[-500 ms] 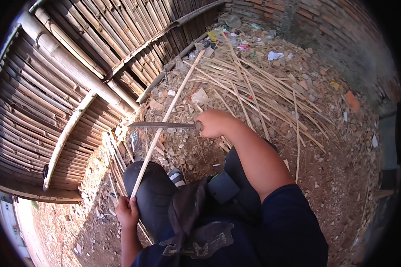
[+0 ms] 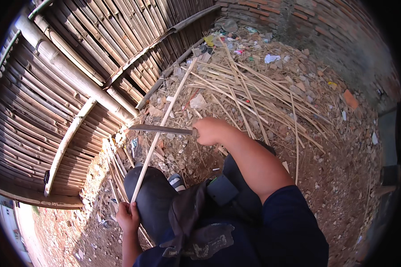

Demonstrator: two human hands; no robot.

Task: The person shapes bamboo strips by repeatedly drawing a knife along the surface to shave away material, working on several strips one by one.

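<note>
My left hand (image 2: 128, 216) grips the near end of a long pale bamboo strip (image 2: 173, 103), beside my left knee. The strip slants up and away across the knee, its far end toward the upper middle. My right hand (image 2: 213, 131) is closed round the handle of a machete (image 2: 161, 129). Its long dark blade points left and lies across the strip at about mid-length; whether the edge presses into the strip I cannot tell. Most of the handle is hidden in my fist.
A heap of split bamboo strips (image 2: 263, 95) spreads over the rubble ahead on the right. More strips (image 2: 116, 167) lie by my left knee. A bamboo wall (image 2: 35, 115) stands at the left, a brick wall (image 2: 316, 29) at the far right. Litter (image 2: 272, 58) dots the ground.
My right hand and the machete have come slightly nearer to me, and the blade now tilts a little. The strip's far end sits slightly lower; my left hand keeps its grip.
</note>
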